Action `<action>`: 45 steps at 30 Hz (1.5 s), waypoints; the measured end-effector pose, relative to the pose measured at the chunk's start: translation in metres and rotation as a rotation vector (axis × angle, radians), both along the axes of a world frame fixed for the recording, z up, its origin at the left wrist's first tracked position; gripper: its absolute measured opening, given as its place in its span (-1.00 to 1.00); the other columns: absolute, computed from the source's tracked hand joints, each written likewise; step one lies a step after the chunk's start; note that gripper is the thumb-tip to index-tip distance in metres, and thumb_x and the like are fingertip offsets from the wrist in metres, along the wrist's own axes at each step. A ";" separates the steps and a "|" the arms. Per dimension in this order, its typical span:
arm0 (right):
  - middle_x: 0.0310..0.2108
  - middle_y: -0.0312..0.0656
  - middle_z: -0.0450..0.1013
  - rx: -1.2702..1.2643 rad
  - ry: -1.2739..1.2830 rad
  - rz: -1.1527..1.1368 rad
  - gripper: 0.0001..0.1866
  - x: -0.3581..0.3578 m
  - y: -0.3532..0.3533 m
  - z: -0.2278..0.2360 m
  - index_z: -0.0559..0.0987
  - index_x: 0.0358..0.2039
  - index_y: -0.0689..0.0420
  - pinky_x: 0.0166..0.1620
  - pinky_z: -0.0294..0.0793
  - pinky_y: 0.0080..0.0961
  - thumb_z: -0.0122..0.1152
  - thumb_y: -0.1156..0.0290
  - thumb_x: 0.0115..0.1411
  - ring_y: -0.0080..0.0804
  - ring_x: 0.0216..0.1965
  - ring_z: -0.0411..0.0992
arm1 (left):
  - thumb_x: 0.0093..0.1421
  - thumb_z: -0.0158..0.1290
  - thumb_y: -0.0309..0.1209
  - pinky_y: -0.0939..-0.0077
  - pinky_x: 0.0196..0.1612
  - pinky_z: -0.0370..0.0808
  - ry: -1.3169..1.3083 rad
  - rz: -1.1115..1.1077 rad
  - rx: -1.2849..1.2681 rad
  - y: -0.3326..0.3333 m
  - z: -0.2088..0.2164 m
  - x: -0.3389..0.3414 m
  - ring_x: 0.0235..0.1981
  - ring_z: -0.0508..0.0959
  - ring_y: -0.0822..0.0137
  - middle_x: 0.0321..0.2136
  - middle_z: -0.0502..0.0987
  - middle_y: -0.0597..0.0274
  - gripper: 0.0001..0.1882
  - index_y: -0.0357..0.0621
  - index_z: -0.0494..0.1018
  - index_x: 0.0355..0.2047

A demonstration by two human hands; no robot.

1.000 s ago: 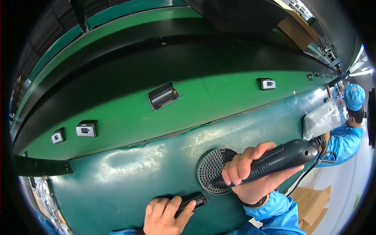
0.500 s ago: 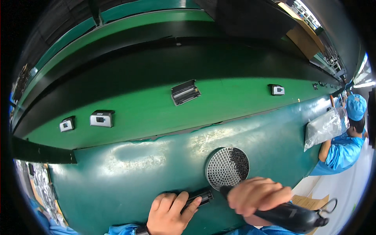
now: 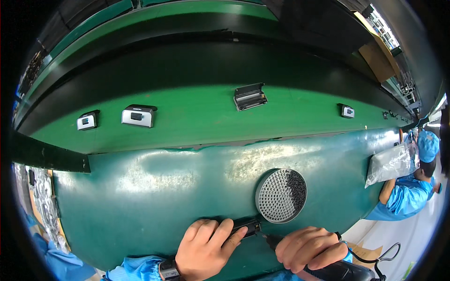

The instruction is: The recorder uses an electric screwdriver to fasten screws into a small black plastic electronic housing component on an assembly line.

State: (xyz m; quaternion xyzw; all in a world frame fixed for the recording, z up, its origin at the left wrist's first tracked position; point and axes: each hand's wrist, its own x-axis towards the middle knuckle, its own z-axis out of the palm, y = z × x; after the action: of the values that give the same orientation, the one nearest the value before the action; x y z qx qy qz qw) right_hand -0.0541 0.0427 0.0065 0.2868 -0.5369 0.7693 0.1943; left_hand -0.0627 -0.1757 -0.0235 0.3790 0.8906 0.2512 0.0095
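My left hand [image 3: 206, 250] is closed around a black plastic housing [image 3: 253, 227] held low over the green mat, its end sticking out past my thumb. In my right hand [image 3: 309, 249] is a black electric screwdriver [image 3: 347, 270], its body slanting to the lower right. The bit points left at the end of the housing; whether it touches is too small to tell. Just beyond both hands stands a round grey dish [image 3: 262, 199] with rows of holes, small dark screws [image 3: 296, 187] heaped on its right side.
Behind the mat runs a green belt [image 3: 197, 126] carrying silver-and-black devices [image 3: 137, 116] and an open black housing [image 3: 250, 96]. At the right, a person in blue [image 3: 403, 194] is beside a clear plastic bag [image 3: 389, 164]. Plastic-wrapped items [image 3: 44, 206] lie at the left edge.
The screwdriver's tip has come away from the dish's near edge to the end of the housing. My view has shifted, and the open housing on the belt appears farther right.
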 end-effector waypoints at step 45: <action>-0.38 0.05 0.50 -0.248 -0.232 -0.055 -0.71 -0.036 -0.025 -0.022 0.41 -0.06 0.29 -0.34 0.49 -0.18 0.14 0.31 0.42 -0.20 -0.44 0.45 | 0.15 0.23 -0.36 0.14 0.01 0.43 -0.018 0.106 0.094 -0.019 0.001 -0.006 -0.07 0.53 0.02 -0.05 0.53 0.04 -0.54 -0.18 0.58 0.08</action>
State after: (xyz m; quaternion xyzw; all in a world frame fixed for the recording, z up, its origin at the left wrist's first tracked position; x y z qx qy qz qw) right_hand -0.0905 0.0176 -0.0157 0.1548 -0.4642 0.8520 0.1859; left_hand -0.0690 -0.1951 -0.0222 0.3291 0.8965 0.2962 -0.0135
